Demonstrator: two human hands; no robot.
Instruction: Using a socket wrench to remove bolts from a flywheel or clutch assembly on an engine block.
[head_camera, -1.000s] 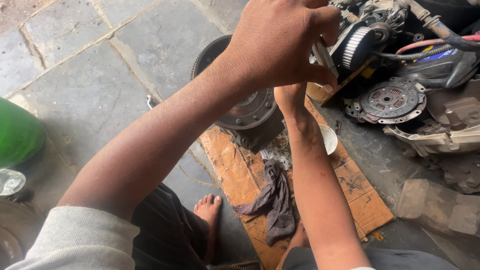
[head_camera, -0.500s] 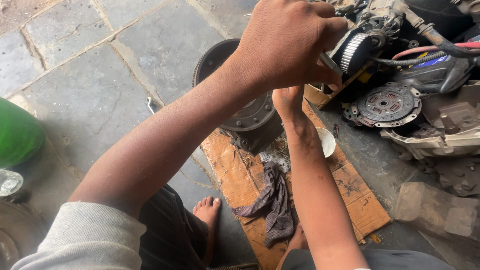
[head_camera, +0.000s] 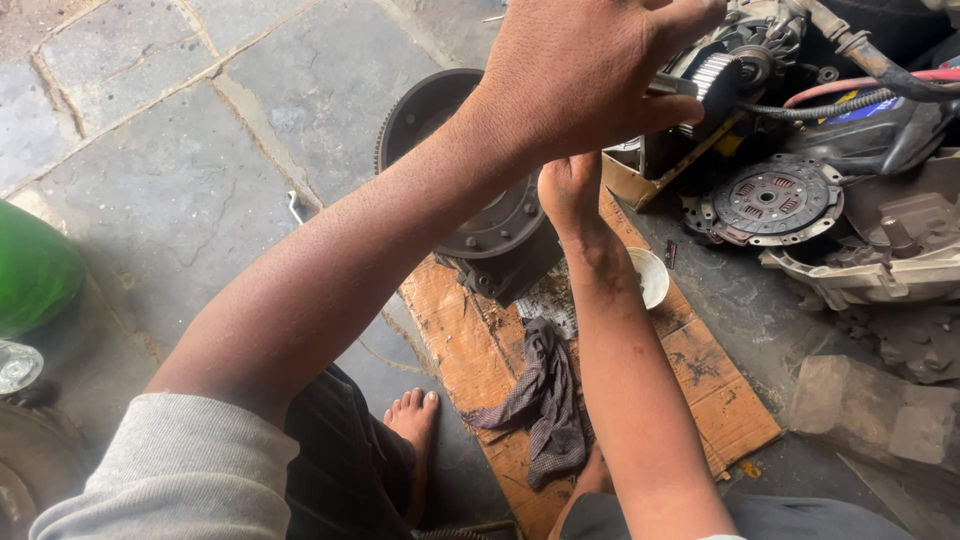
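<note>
Left hand (head_camera: 590, 75) fills the upper middle of the frame, fingers curled loosely round a slim metal tool (head_camera: 672, 86) whose tip pokes out toward the right; I judge it a firm grip, though the palm hides most of the shaft. Below it, my right hand (head_camera: 568, 190) sits near the centre, partly hidden by the left wrist, so I cannot tell how far it is open; it seems pressed against the upper edge of the round flywheel assembly (head_camera: 470, 190), probably to steady that heavy part. The assembly rests partly on a sheet of stained cardboard (head_camera: 690, 370) running to the lower right, likely laid down to keep parts off the stone floor (head_camera: 150, 120). On the cardboard lie a crumpled dark rag (head_camera: 545, 400) and a small white bowl (head_camera: 650, 275). At upper right I see a toothed pulley (head_camera: 712, 82) on an alternator-like unit, just beside the tool tip, and a clutch disc (head_camera: 770, 198) lying flat lower down. A bare foot (head_camera: 412, 425) shows at lower centre, and a green container (head_camera: 35, 270) at the left edge.
</note>
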